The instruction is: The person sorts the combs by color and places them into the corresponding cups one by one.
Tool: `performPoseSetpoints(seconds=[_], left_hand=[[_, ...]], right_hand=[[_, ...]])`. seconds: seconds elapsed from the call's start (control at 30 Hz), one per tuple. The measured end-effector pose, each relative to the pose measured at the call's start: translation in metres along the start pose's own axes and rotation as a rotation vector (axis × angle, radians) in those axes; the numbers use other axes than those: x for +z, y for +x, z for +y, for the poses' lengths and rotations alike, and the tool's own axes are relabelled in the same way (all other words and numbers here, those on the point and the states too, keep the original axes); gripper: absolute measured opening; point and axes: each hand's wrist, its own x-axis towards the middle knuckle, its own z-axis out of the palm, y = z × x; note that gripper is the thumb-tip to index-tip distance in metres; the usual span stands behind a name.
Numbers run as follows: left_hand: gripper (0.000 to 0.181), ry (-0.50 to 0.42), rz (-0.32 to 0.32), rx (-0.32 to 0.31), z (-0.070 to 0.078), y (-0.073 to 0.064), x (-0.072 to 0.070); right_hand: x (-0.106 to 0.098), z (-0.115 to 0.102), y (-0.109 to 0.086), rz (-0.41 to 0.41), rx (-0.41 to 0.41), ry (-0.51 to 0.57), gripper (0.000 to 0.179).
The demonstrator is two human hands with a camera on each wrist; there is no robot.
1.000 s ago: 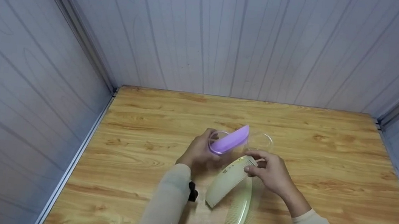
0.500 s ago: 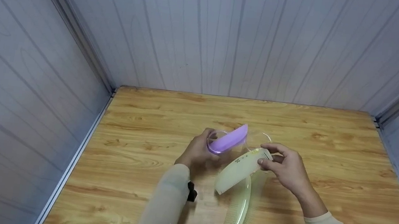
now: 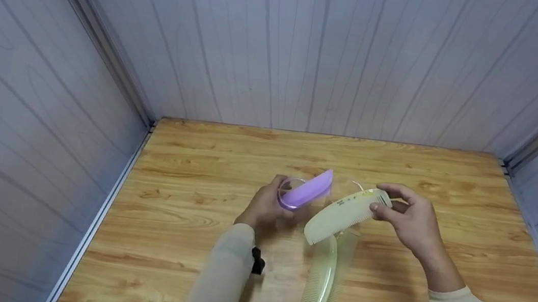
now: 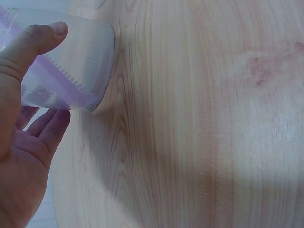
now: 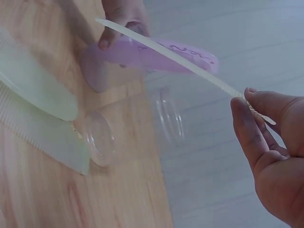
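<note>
My left hand [image 3: 266, 203] grips a clear plastic cup [image 4: 92, 57] around its side. A purple comb [image 3: 309, 189] leans in that cup, its upper end sticking out past the rim. Between thumb and fingers, my right hand [image 3: 412, 217] pinches one end of a pale yellow-green comb [image 3: 346, 213] with small printed marks. This comb is raised in the air and slants down to the left. Beyond it stands a second clear cup [image 5: 99, 137], mostly covered by the held comb in the head view.
On the table [image 3: 175, 242] two more pale green combs lie overlapped, a glossy-backed comb [image 3: 326, 281] over a thinner comb [image 5: 66, 149]. Grey panel walls [image 3: 281, 50] rise at the back and both sides.
My right hand has moved right and away from me, lifting the pale comb, which has turned flatter across the view. My left hand with the cup and purple comb stays put.
</note>
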Motion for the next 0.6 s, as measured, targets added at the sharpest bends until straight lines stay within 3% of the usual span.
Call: performPoseSetpoints(seconds=[0.6], left_hand=[[0.092,0.006,0.008,-0.035,0.002,-0.002,0.001]], right_hand=[[-0.04,-0.008,0.002,0.201,-0.027,-0.053,0.047]])
